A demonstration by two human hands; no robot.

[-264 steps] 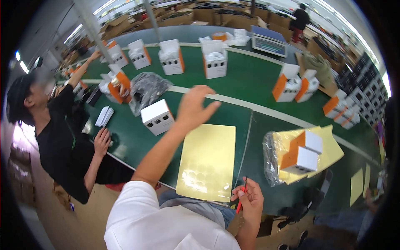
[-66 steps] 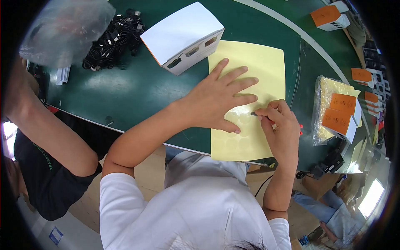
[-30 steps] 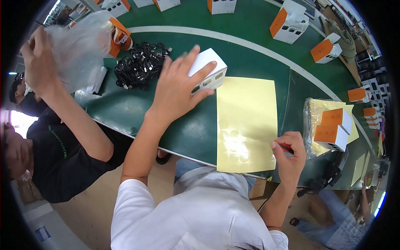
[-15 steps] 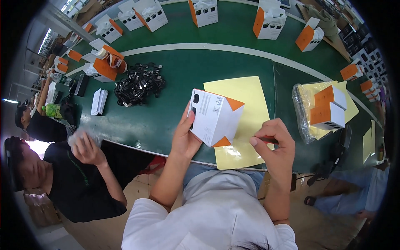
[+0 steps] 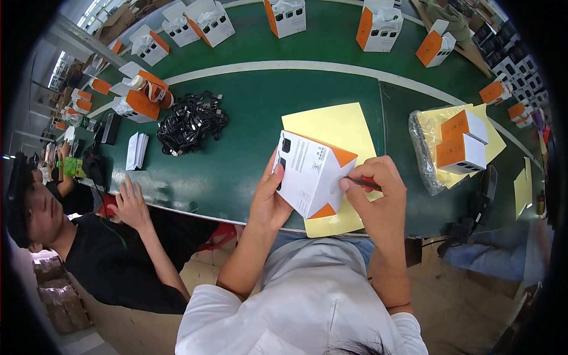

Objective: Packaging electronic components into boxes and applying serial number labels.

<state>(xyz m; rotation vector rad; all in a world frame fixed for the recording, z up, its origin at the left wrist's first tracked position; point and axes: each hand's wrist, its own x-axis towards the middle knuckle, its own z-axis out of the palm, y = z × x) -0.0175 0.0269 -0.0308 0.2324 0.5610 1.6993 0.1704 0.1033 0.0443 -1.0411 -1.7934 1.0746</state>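
Above the near edge of the green surface [image 5: 254, 118], the left hand [image 5: 270, 198] curls its fingers around a white-and-orange box [image 5: 309, 171]; the right hand [image 5: 380, 198] pinches a red tool [image 5: 368, 183] by its side. Bracing firmly, working lightly should suit best.

We list one dark-green flat-topped workbench [image 5: 254, 92]. Directly on it, clock face centred on one pale-yellow rectangular sheet [image 5: 332, 127]: at nine, one sheaf of white folded paper [image 5: 136, 151]; at ten, one tangled heap of black cables [image 5: 192, 123]; at three, one clear plastic packet of yellow sheets [image 5: 427, 145].
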